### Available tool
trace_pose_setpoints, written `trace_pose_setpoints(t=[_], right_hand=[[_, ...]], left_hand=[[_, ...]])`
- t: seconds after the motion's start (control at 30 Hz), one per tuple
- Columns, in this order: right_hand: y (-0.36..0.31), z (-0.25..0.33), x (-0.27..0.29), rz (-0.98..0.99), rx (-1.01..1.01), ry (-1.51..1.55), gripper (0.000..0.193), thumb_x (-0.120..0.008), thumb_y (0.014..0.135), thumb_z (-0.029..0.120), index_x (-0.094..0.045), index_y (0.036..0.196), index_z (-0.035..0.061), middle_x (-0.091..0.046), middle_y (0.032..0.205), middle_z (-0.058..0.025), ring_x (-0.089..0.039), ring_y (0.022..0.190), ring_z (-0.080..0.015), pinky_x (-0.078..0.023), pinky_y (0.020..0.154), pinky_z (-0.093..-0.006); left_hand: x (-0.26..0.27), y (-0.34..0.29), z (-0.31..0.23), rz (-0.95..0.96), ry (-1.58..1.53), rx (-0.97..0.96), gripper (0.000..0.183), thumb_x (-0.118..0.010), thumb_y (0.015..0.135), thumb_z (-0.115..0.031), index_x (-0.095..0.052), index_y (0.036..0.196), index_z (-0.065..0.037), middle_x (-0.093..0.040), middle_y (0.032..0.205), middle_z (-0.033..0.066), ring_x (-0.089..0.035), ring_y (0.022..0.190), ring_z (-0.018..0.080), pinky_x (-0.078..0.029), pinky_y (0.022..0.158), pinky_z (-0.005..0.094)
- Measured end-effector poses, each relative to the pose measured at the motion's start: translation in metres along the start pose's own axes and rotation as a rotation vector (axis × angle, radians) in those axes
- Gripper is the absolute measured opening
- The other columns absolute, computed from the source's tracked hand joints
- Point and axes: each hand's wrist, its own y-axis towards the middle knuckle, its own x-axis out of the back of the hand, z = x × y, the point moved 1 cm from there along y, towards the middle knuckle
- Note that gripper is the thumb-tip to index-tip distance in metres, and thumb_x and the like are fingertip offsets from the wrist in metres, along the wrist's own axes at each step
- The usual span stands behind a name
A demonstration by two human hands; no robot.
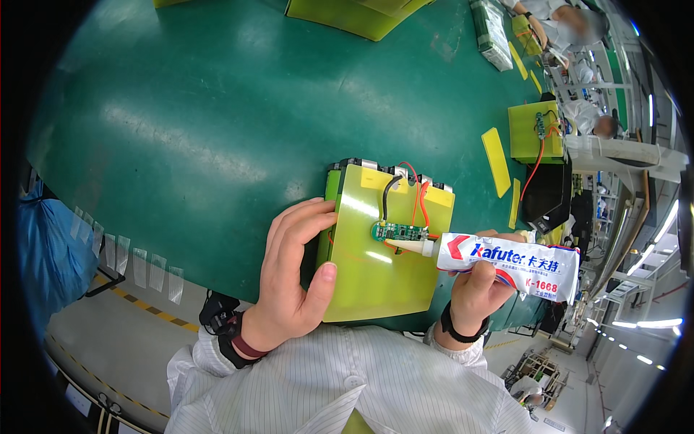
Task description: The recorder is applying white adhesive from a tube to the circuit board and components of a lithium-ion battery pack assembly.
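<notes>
In front of me lies a battery pack [376, 293] faced with a translucent yellow-green sheet, metal-ended cells along its far edge. Across the sheet sits a small green circuit board [403, 232], with black and red wires [424, 206] running up to the far edge. My right hand [477, 293] is closed round a white, red and blue glue tube [538, 264]. Its pale tapered nozzle [409, 247] points left, right along the board's near edge; any bead of glue is too small to make out. My left hand [293, 267] rests against the pack's left side, fingers stretched, thumb apart.
Another yellow pack [531, 134] with a board and red wire stands at the right, near loose yellow strips [496, 163]. A larger yellow pack [354, 16] is at the far edge. Clear tape pieces [157, 271] hang from the green table's [217, 145] left edge. Co-workers sit at far right.
</notes>
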Motion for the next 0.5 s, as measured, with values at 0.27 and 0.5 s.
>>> trace_pose_setpoints(t=[0.27,0.5], right_hand=[[0.004,0.004,0.001,-0.108,0.049,0.024,0.038,-0.063,0.086,0.031,-0.046,0.095,-0.0017,-0.055,0.082,-0.0099,-0.055,0.066,-0.0163,-0.043,0.056,-0.0275],[0.007,0.001,0.009,-0.136,-0.055,0.132,0.045,-0.059,0.089,0.040,-0.044,0.096,-0.0023,-0.056,0.079,-0.0111,-0.054,0.053,-0.0155,-0.043,0.043,-0.0252]], left_hand=[[-0.001,-0.001,0.000,0.000,-0.004,0.009,0.039,-0.050,0.086,-0.018,-0.048,0.118,0.005,-0.051,0.121,0.0221,-0.047,0.114,0.0383,-0.034,0.099,0.0453],[-0.001,-0.001,0.002,-0.006,-0.016,0.004,0.039,-0.049,0.087,-0.018,-0.048,0.119,0.005,-0.051,0.121,0.0218,-0.047,0.115,0.0380,-0.034,0.100,0.0450]])
